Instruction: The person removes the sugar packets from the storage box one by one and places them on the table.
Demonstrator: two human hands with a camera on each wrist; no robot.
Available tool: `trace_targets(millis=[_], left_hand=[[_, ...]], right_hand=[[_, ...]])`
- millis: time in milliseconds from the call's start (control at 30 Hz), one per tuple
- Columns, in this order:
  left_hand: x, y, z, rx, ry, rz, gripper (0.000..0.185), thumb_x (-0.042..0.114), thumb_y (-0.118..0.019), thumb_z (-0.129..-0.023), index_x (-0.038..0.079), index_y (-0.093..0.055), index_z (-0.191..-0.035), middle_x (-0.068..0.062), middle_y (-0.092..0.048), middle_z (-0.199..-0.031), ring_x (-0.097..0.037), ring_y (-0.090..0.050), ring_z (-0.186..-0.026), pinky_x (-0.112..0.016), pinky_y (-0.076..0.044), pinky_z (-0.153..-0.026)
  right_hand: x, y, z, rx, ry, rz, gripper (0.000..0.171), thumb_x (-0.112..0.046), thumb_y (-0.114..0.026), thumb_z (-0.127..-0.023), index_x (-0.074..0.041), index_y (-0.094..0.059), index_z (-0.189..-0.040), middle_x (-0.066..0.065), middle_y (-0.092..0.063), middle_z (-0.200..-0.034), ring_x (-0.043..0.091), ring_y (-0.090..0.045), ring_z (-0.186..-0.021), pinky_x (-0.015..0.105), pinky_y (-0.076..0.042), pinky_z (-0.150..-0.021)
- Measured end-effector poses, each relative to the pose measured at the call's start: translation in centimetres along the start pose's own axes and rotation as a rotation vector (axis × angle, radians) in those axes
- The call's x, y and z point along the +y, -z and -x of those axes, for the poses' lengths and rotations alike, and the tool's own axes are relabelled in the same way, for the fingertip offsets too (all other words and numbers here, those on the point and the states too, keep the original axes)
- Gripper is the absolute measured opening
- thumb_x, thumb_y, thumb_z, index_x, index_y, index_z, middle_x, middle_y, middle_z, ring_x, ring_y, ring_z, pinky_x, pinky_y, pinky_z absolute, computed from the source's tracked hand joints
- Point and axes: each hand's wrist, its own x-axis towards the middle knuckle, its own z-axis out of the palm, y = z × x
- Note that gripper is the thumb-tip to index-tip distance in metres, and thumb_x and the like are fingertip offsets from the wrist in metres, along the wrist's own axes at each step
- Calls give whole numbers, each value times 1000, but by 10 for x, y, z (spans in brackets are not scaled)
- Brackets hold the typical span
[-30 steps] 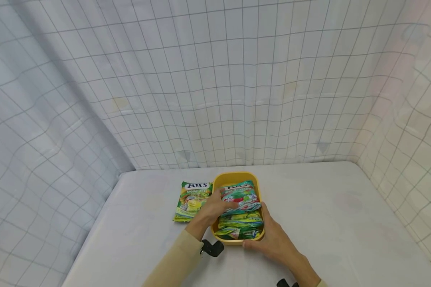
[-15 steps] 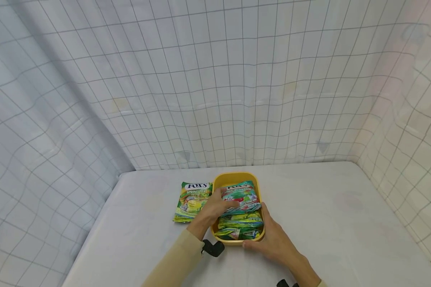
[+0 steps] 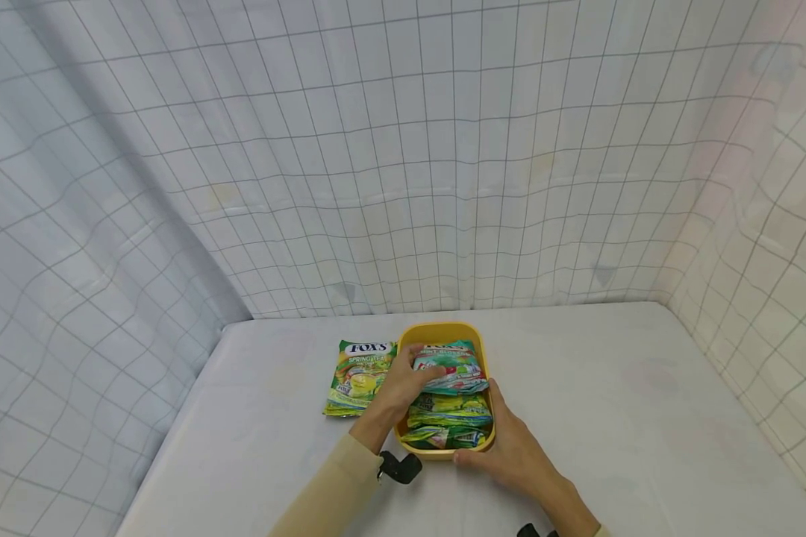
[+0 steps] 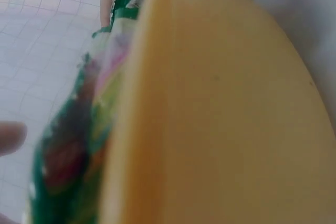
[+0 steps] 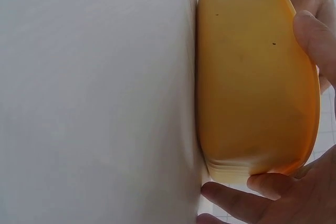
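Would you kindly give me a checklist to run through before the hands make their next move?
1. Yellow container standing on the white table: ok.
2. Right hand holding the container: ok, at its near right corner.
3. Left hand on the teal Mint Blossom bag: ok, thumb across its front.
4. Left fingers gripping that bag from behind: cannot tell, hidden.
5. Green-yellow bags inside the container: ok, nearer the person.
6. Spring Tea bag inside too: not ok, on the table, left of it.
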Motion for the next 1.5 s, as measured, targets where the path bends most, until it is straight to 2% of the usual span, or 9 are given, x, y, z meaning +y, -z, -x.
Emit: trace_targets(millis=[200, 433, 667, 833, 1100, 1300, 1500], left_hand=[[1, 1, -5, 24, 3, 48, 72, 17, -71, -95, -4, -34, -153, -28, -27, -160, -43, -35, -142, -57, -36, -112], [-2, 4, -13, 11, 50, 103, 69, 16, -69, -96, -7, -35, -152, -28, -31, -156, -39, -51, -121, -56, -40, -107], [-2, 6, -27, -33, 103, 115, 74, 14, -70, -95, -6, -30, -154, -28, -38, -150, -41, -52, -124, -54, -46, -103], [-1, 6, -33, -68, 117, 62, 71, 19, -72, -95, 0, -37, -154, -23, -49, -139, -36, -57, -116, -50, -51, -98], [-12, 3, -24, -84, 153, 92, 76, 9, -77, -90, 1, -36, -153, -21, -58, -125, -31, -66, -99, -43, -59, -81], [-16, 1, -22, -82, 122, 92, 77, 5, -78, -89, -1, -36, -153, -22, -57, -125, -30, -66, -97, -42, -59, -80], [-13, 0, -26, -78, 109, 116, 75, -1, -76, -89, 0, -35, -153, -21, -57, -125, -29, -65, -98, -41, -58, -79]], right_hand=[[0, 1, 1, -2, 4, -1, 136, -65, -85, -70, -8, -5, -164, 17, -31, -162, 38, -40, -142, 58, -37, -110], [0, 0, 0, -2, 3, -7, 136, -65, -85, -70, -7, -6, -164, 17, -28, -164, 38, -39, -142, 58, -38, -110], [-1, 2, -2, 4, 8, -1, 136, -65, -85, -70, -8, -6, -164, 17, -30, -163, 38, -40, -141, 58, -39, -109], [0, 3, -4, 11, 27, -7, 136, -66, -84, -70, -8, -5, -164, 16, -30, -163, 37, -41, -141, 57, -39, -109], [3, -4, 4, -2, 19, -41, 135, -64, -86, -68, -14, -6, -165, 11, -38, -159, 31, -47, -135, 54, -42, -105], [4, -5, 6, 14, 22, -42, 134, -61, -88, -68, -17, -7, -165, 9, -44, -155, 26, -52, -128, 51, -44, -102], [2, -2, 1, 21, 37, -45, 134, -66, -86, -66, -21, -8, -165, 5, -49, -151, 21, -55, -122, 49, -45, -101]])
